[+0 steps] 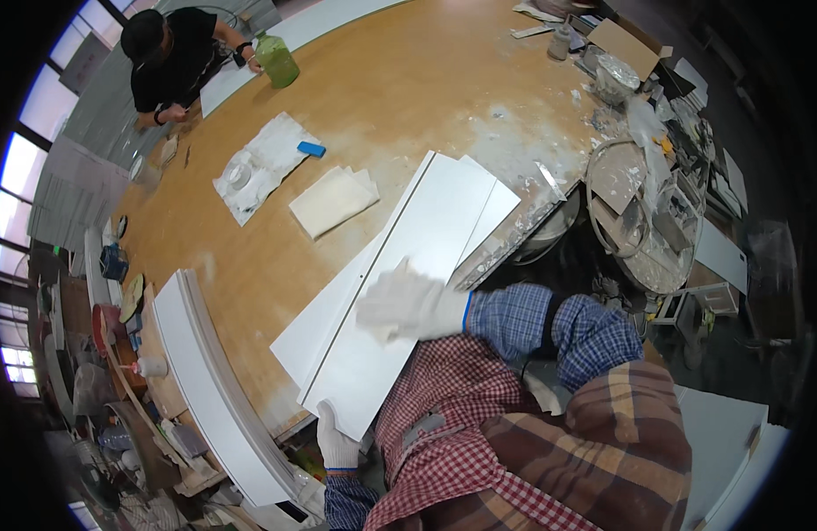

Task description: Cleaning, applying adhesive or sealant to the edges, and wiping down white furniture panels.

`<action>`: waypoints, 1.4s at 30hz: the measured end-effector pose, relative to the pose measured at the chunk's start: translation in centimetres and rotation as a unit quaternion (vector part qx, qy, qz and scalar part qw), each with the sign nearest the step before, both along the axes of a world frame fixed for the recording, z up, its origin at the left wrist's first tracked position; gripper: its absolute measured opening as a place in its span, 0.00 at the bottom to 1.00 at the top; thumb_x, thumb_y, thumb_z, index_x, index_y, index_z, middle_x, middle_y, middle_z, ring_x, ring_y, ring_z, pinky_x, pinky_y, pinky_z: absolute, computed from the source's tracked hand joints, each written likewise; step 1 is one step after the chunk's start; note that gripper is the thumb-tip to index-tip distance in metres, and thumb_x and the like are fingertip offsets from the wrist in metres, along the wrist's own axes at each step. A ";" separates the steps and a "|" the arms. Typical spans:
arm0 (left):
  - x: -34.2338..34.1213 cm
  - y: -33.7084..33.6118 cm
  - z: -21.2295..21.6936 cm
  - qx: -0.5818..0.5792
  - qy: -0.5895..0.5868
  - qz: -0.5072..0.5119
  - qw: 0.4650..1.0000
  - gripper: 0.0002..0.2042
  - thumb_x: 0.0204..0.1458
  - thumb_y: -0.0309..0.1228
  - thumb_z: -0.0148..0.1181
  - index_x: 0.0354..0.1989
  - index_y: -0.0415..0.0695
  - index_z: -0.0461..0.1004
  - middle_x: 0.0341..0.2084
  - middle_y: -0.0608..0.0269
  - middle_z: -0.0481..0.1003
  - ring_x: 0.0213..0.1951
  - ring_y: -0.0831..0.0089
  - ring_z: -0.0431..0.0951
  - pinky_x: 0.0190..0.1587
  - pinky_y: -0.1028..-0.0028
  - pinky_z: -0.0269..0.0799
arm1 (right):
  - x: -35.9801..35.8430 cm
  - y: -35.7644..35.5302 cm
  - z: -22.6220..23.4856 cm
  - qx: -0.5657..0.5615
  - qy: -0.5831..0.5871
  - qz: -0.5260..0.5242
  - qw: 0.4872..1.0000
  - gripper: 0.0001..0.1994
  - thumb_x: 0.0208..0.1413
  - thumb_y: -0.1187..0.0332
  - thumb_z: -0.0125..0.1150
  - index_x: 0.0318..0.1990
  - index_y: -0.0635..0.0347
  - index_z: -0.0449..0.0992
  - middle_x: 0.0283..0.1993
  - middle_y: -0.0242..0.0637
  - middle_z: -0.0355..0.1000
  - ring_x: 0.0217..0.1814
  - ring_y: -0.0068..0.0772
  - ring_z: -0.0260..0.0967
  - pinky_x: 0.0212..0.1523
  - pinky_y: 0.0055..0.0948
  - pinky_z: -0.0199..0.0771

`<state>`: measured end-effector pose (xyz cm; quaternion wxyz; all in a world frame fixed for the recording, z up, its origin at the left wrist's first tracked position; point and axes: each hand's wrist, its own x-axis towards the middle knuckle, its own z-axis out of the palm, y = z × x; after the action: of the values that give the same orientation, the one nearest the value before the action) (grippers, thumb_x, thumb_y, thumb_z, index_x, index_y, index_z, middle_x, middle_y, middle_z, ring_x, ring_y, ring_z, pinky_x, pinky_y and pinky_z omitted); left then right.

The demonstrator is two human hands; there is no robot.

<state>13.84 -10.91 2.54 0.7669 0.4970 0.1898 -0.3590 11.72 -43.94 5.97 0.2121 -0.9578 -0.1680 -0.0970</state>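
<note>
A long white panel (435, 217) with a dark groove along it lies slantwise at the near edge of the table. Beneath it, another white panel (313, 320) sticks out at an angle on both sides. My left hand (337, 438), in a white knit glove, grips the near end of the upper panel, thumb on top and fingers hidden below. Over the middle of that panel is my right hand (413, 303), also gloved and blurred by motion. Its fingers are too smeared to show whether anything is under them.
Beyond the panels lie a folded cream cloth (335, 202), a white cloth (260, 170) and a blue block (311, 149). White panels (209, 372) stand stacked at left. A co-worker (174, 57) sits across the table by a green jug (276, 60). Cluttered containers (643, 203) fill the right side.
</note>
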 end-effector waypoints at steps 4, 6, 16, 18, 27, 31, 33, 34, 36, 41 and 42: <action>-0.1 0.5 -0.6 -0.016 -0.011 0.009 1.000 0.25 0.68 0.45 0.47 0.62 0.35 0.62 0.56 0.50 0.72 0.56 0.56 0.76 0.57 0.61 0.77 | 2.7 -12.2 -1.7 -0.027 0.002 -0.240 0.970 0.14 0.56 0.59 0.52 0.37 0.60 0.77 0.41 0.47 0.75 0.48 0.52 0.71 0.49 0.48 0.70; 0.1 0.0 0.0 -0.021 0.021 0.021 0.999 0.24 0.68 0.44 0.47 0.62 0.35 0.63 0.55 0.51 0.73 0.56 0.57 0.76 0.57 0.61 0.76 | 3.0 -15.4 -6.1 -0.106 -0.267 -0.370 0.884 0.15 0.59 0.58 0.50 0.43 0.59 0.76 0.51 0.45 0.72 0.54 0.50 0.66 0.54 0.49 0.65; 0.6 0.1 -1.8 -0.074 0.016 -0.001 0.997 0.25 0.70 0.45 0.43 0.64 0.37 0.62 0.58 0.52 0.71 0.59 0.59 0.73 0.61 0.59 0.72 | 2.1 13.9 -1.3 0.015 -0.036 -0.033 0.999 0.07 0.51 0.65 0.56 0.35 0.55 0.77 0.39 0.37 0.73 0.46 0.38 0.71 0.49 0.39 0.69; 0.2 0.7 -2.0 -0.130 0.024 0.063 0.989 0.27 0.70 0.47 0.40 0.66 0.38 0.60 0.60 0.51 0.69 0.61 0.57 0.72 0.63 0.56 0.68 | 0.2 16.0 -0.9 0.089 -0.183 0.008 0.979 0.08 0.52 0.63 0.55 0.34 0.55 0.76 0.38 0.39 0.73 0.46 0.41 0.71 0.48 0.41 0.69; -0.1 0.1 -1.7 -0.194 -0.034 0.080 0.977 0.38 0.66 0.59 0.38 0.69 0.35 0.56 0.66 0.49 0.63 0.66 0.54 0.65 0.67 0.55 0.63 | 1.1 -9.3 -6.1 -0.076 -0.193 -0.298 0.932 0.19 0.68 0.53 0.43 0.44 0.59 0.76 0.44 0.47 0.73 0.48 0.52 0.68 0.50 0.49 0.64; 0.2 1.7 -2.5 -0.311 0.089 0.077 0.943 0.52 0.56 0.74 0.30 0.70 0.32 0.53 0.68 0.47 0.61 0.68 0.53 0.62 0.69 0.56 0.59 | 3.0 1.1 -2.9 -0.053 0.015 -0.223 0.973 0.21 0.68 0.53 0.44 0.50 0.62 0.75 0.49 0.49 0.73 0.53 0.56 0.66 0.57 0.48 0.62; 0.1 1.5 -2.2 -0.272 0.109 0.098 0.951 0.56 0.53 0.77 0.29 0.70 0.31 0.52 0.68 0.46 0.60 0.68 0.52 0.62 0.69 0.56 0.58 | 3.9 8.0 -2.7 -0.055 -0.050 -0.126 0.989 0.12 0.58 0.59 0.50 0.41 0.57 0.72 0.41 0.45 0.68 0.47 0.49 0.65 0.49 0.46 0.62; 0.1 1.9 -2.8 -0.283 0.100 0.094 0.949 0.56 0.52 0.78 0.29 0.70 0.32 0.52 0.68 0.46 0.60 0.68 0.52 0.62 0.69 0.55 0.58 | 3.9 11.3 -2.1 -0.023 -0.073 -0.083 0.994 0.13 0.57 0.60 0.53 0.44 0.56 0.72 0.44 0.45 0.68 0.49 0.48 0.64 0.51 0.46 0.61; 0.2 1.5 -2.8 -0.299 0.095 0.080 0.946 0.57 0.51 0.78 0.29 0.70 0.33 0.53 0.68 0.47 0.60 0.68 0.51 0.62 0.69 0.54 0.58 | 3.7 15.5 -1.7 0.009 -0.126 -0.023 0.992 0.16 0.55 0.61 0.56 0.49 0.56 0.72 0.49 0.43 0.68 0.53 0.47 0.63 0.56 0.46 0.60; 0.1 0.6 -1.5 -0.227 0.063 0.104 0.966 0.57 0.48 0.80 0.28 0.69 0.36 0.56 0.65 0.49 0.64 0.65 0.51 0.66 0.65 0.53 0.64 | 2.1 19.2 -1.1 0.004 -0.023 0.133 0.991 0.18 0.52 0.62 0.59 0.51 0.52 0.72 0.55 0.36 0.66 0.55 0.46 0.61 0.57 0.48 0.61; -0.2 0.5 -1.1 -0.185 0.038 0.134 0.973 0.57 0.47 0.81 0.29 0.68 0.36 0.57 0.65 0.49 0.64 0.64 0.50 0.67 0.65 0.53 0.64 | 1.0 19.4 -1.2 -0.015 -0.022 0.172 0.985 0.18 0.52 0.62 0.59 0.51 0.51 0.72 0.56 0.35 0.65 0.55 0.45 0.61 0.56 0.49 0.62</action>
<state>13.66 -10.38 1.47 0.8790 0.3026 0.2139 -0.3001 12.76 -24.54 4.78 0.2074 -0.9154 -0.3361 -0.0780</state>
